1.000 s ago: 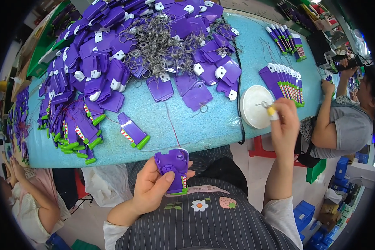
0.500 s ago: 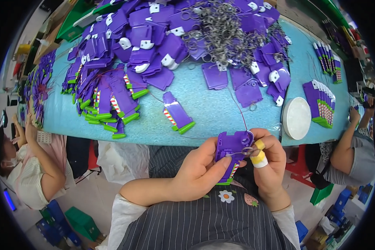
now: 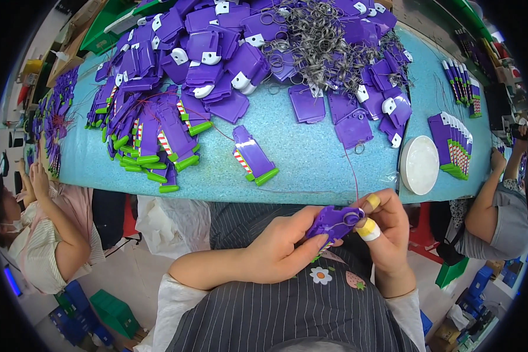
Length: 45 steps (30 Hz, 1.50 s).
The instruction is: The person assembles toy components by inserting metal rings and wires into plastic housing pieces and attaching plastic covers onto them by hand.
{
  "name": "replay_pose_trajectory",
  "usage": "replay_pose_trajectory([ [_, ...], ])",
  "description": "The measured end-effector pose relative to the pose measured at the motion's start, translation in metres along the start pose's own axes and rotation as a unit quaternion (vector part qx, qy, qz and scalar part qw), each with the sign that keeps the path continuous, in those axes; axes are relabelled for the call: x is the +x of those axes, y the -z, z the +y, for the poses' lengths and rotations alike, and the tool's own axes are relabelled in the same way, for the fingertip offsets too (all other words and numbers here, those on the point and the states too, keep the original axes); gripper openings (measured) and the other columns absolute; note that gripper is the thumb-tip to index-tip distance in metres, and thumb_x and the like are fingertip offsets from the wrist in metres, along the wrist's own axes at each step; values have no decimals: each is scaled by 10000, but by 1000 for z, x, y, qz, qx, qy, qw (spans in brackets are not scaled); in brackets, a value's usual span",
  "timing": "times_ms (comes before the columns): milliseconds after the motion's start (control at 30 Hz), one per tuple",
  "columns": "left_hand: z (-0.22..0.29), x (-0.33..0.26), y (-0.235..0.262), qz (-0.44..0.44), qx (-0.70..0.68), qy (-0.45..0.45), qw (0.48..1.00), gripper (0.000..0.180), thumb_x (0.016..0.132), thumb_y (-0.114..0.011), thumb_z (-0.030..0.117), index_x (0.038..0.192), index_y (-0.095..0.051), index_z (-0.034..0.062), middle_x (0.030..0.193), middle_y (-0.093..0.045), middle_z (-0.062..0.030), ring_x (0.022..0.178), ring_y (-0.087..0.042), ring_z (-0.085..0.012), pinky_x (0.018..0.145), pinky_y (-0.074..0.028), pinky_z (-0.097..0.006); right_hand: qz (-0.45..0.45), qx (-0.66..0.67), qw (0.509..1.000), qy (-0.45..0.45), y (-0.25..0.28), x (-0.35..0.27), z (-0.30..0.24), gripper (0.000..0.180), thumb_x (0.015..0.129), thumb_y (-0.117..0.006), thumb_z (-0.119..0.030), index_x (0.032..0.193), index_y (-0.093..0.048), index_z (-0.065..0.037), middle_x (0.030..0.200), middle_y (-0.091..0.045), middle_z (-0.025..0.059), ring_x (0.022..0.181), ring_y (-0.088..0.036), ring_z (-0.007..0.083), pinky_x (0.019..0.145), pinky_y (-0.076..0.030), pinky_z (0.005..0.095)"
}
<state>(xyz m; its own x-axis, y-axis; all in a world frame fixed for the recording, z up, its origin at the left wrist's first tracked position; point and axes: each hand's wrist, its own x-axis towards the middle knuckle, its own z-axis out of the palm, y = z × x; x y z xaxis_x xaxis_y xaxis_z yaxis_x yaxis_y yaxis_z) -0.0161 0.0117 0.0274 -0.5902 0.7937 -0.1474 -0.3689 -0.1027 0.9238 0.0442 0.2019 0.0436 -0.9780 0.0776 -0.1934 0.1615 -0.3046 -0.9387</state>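
Shell (image 3: 328, 221): one, purple hard plastic, hollow face up, tilted, held above my apron (image 3: 258, 311) just off the near edge of the bench (image 3: 217, 185).
Left hand (image 3: 284, 243): mine, clamped on the shell, thumb across its face.
Right hand (image 3: 387, 232): mine, close beside the left, at the shell's far corner; thumb and forefinger wrapped in yellow tape, bent about the looped end of a spring (image 3: 351, 219). Whether they grip it, I cannot tell.
Spring: grey metal wire, coiled loops with a straight leg, lying over the shell.
Thread (image 3: 352, 170): red, thin, rising from by the shell onto the bench.
Bench top: blue, speckled, glossy in patches.
Far side: a heap of parts (image 3: 202, 47), flat purple plates with rounded white corners, and a tangled mound of springs (image 3: 320, 44), crowding that stretch.
Left: a pile of footed pieces (image 3: 173, 138), red-and-white striped edges, rounded green ends. One single piece (image 3: 254, 155) lies apart, nearer me.
Right: bowl (image 3: 421, 165), white, round, smooth; beyond it a fanned row (image 3: 449, 141) of finished-looking pieces, overlapping.
Below the bench: white bag (image 3: 173, 226), thin, crumpled.
Either side: a co-worker, left in striped cloth (image 3: 50, 252), right in a grey sleeve (image 3: 507, 220).
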Motion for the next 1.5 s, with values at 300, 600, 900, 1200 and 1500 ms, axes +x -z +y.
replay_pose_trajectory([
  [300, 5, -6, 10, -199, 73, -20, 977, 236, 881, -461, 25, 1109, -420, -22, 898, -636, -135, 831, -639, -249, 695, -486, -326, -297, 44, 915, -270, 22, 34, -36, 164, 798, -665, -59, 867, -527, -5, 780, -566, 11, 703, -538, 63, 623, -419, 198],
  [600, -3, -49, 29, -3, -246, -21, 969, 337, 941, -360, 28, 1267, -274, 10, 1231, -484, -242, 1064, -567, -301, 930, -438, -413, 50, -682, 687, 245, -17, 99, -14, 309, 709, -701, -167, 944, -609, 12, 805, -540, 117, 755, -520, 279, 664, -426, 366],
  [900, -8, -42, 28, -14, -257, 57, 965, 396, 957, -389, 99, 1326, -286, -2, 1223, -506, -175, 1066, -565, -244, 903, -458, -345, 125, -750, 646, 67, -4, 125, -6, 489, 721, -701, -421, 826, -528, 24, 629, -599, 163, 595, -606, 340, 525, -456, 429],
  [1200, -12, -43, 19, 25, -252, 67, 965, 399, 955, -412, 114, 1321, -300, 2, 1219, -507, -167, 1042, -572, -216, 893, -464, -334, 45, -635, 742, 210, -2, 117, 2, 422, 661, -771, -268, 858, -515, 2, 594, -522, 76, 504, -500, 245, 500, -401, 346],
  [1500, -15, -39, 10, 25, -258, 57, 964, 392, 954, -402, 92, 1320, -295, 0, 1217, -503, -165, 1050, -566, -217, 892, -457, -328, 70, -750, 650, 101, -8, 114, -8, 367, 721, -689, -323, 867, -581, -5, 746, -605, 176, 691, -594, 356, 600, -458, 421],
])
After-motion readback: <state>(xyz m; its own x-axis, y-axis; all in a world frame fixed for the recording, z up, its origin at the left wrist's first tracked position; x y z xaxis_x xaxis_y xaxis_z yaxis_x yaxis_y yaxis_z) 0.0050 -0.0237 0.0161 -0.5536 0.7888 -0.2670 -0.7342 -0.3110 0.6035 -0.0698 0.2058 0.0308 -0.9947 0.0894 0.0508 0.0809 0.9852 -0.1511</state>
